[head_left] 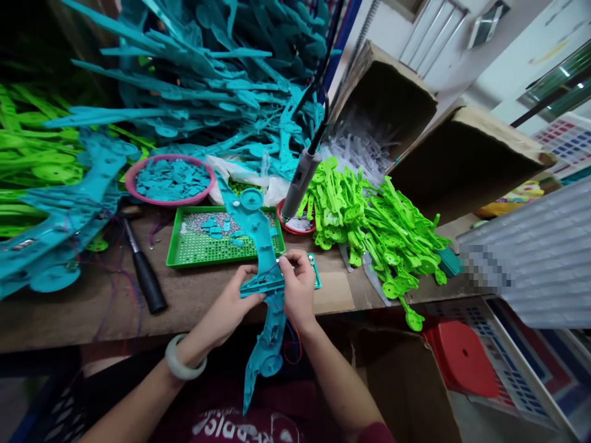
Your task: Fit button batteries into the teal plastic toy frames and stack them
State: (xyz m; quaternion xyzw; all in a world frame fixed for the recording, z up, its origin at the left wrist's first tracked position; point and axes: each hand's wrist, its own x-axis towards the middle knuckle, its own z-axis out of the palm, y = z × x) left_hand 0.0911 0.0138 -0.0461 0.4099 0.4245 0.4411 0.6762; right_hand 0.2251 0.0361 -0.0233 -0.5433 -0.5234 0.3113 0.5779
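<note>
A long curved blue plastic toy bow shell (261, 237) stands across my lap and the table edge, its inner ribs facing up. My left hand (235, 301) grips it around the middle, thumb on the near side. Over the same middle part, my right hand (299, 286) is closed in a pinch; what sits between its fingertips is too small to make out. Thin red and blue wires (295, 354) hang below my right hand. Partly behind that hand lies a small teal piece (316, 271). The green tray (221, 261) beyond holds many screws and small blue parts.
A grey electric screwdriver (301, 184) hangs above a red bowl (298, 231). A hammer (146, 277) and wired blue shells (60, 234) lie left. Behind are a pink basin (172, 202) of blue pieces and piled blue shells (207, 80). Green parts (369, 221) and cardboard boxes (471, 154) stand right.
</note>
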